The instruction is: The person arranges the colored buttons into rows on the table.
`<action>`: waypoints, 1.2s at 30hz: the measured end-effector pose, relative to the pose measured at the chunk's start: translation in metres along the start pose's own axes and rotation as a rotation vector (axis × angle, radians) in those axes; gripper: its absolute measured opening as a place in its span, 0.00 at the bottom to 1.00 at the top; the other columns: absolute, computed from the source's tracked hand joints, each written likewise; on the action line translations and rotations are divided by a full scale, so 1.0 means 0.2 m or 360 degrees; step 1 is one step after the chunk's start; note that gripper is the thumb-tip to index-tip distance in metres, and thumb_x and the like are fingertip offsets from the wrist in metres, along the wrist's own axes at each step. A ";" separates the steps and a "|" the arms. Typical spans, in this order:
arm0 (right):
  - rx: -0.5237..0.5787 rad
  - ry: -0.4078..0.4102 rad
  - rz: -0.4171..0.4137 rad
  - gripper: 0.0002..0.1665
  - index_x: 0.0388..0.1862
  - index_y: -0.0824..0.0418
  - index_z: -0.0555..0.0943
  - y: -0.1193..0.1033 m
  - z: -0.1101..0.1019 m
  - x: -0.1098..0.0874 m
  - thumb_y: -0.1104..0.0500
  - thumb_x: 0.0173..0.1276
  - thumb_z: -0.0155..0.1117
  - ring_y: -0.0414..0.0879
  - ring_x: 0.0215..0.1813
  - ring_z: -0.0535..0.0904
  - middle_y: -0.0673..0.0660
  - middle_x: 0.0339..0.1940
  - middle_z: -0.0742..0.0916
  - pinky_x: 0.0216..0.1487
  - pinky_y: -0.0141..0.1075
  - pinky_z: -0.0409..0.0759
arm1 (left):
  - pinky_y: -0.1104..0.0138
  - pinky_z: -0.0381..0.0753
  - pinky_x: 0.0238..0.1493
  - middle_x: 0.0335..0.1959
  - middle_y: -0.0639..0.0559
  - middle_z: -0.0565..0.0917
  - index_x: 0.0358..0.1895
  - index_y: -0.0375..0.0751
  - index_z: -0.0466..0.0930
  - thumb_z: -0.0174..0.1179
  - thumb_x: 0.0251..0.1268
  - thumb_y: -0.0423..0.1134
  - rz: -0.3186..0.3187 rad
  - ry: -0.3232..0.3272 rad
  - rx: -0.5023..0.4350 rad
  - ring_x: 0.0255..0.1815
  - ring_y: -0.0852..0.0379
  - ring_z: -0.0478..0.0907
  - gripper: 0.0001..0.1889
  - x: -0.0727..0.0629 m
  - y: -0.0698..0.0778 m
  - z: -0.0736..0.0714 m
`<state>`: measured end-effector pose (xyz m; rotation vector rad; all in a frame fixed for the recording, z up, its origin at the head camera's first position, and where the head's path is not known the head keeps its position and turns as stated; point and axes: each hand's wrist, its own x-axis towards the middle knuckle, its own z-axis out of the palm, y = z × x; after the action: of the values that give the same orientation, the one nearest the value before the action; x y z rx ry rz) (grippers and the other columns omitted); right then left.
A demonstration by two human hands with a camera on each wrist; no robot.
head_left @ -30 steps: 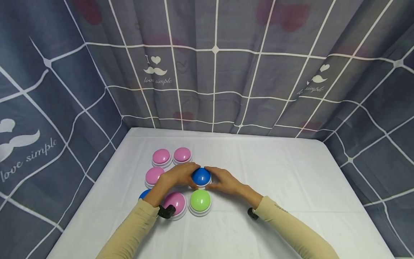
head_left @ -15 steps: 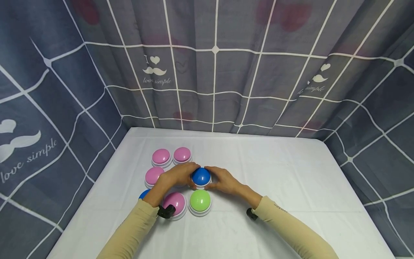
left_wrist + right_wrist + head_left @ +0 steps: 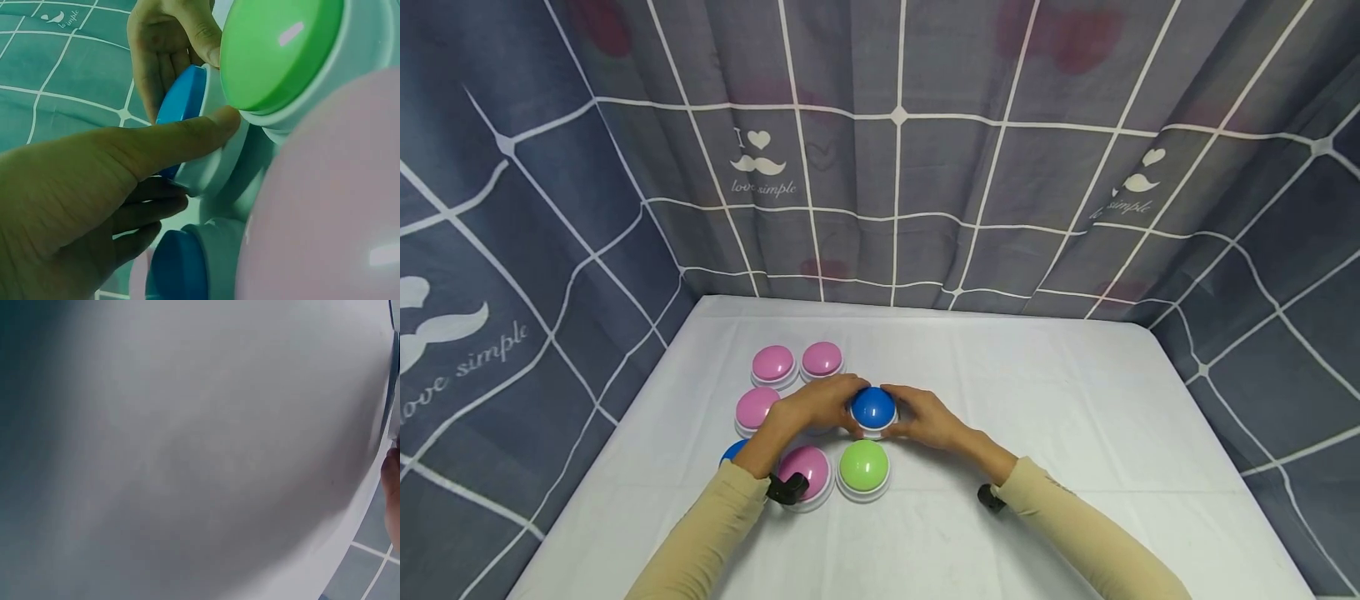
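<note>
A dome-shaped blue push button [image 3: 873, 407] on a white round base sits between my two hands in the head view. My left hand [image 3: 826, 403] grips its left side, thumb at the near edge of the base and fingers at the far edge. From the right, my right hand [image 3: 929, 422] holds the opposite side the same way. The left wrist view shows this button tilted in that frame, with the left thumb [image 3: 215, 128] along its base. Just nearer to me stands a green push button [image 3: 862, 465]. The right wrist view catches only part of a hand [image 3: 391, 497] at its edge.
Several pink push buttons [image 3: 773, 363] stand left and behind; a pink one [image 3: 807, 468] lies beneath the left wrist. A blue button [image 3: 734, 451] is partly hidden by the left forearm. Another blue button [image 3: 178, 265] shows below the left fingers. Curtains [image 3: 880, 167] border the white table [image 3: 1037, 392].
Both hands and the blue button between them have shifted slightly to the right over the last half second. The other buttons stay put.
</note>
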<state>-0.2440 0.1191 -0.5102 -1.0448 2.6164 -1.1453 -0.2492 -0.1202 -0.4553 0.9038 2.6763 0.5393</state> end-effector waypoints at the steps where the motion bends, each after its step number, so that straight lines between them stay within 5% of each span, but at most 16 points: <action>1: 0.0010 0.0013 -0.0009 0.44 0.71 0.65 0.70 0.00 -0.01 0.00 0.53 0.58 0.78 0.54 0.69 0.71 0.59 0.67 0.78 0.69 0.48 0.67 | 0.61 0.74 0.61 0.56 0.52 0.79 0.65 0.41 0.74 0.78 0.49 0.48 0.0005 0.0000 0.0002 0.57 0.56 0.75 0.39 0.01 0.00 0.00; 8: 0.0070 0.0123 -0.0047 0.43 0.69 0.66 0.71 0.02 -0.05 -0.01 0.56 0.57 0.79 0.58 0.67 0.73 0.62 0.66 0.78 0.65 0.50 0.72 | 0.58 0.73 0.63 0.59 0.47 0.78 0.67 0.38 0.72 0.77 0.50 0.49 0.0040 0.0070 -0.0070 0.60 0.52 0.75 0.41 0.06 0.00 0.00; 22: 0.0281 0.0327 0.0074 0.43 0.70 0.68 0.70 0.09 -0.13 -0.02 0.63 0.56 0.78 0.59 0.70 0.69 0.65 0.68 0.76 0.67 0.48 0.69 | 0.53 0.67 0.68 0.64 0.41 0.76 0.68 0.33 0.70 0.75 0.54 0.40 0.0147 0.0320 -0.0374 0.67 0.44 0.70 0.38 0.17 -0.01 0.04; 36: 0.0242 0.0492 0.0129 0.42 0.69 0.69 0.71 0.18 -0.14 0.01 0.67 0.56 0.77 0.61 0.69 0.71 0.66 0.68 0.76 0.66 0.46 0.71 | 0.50 0.65 0.69 0.64 0.37 0.75 0.67 0.29 0.70 0.75 0.54 0.35 0.0160 0.0458 -0.0381 0.68 0.41 0.69 0.37 0.29 -0.01 0.07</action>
<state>-0.2755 0.1516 -0.5135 -0.7798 2.7082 -1.5686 -0.2907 -0.0820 -0.4759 0.9565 2.7399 1.0612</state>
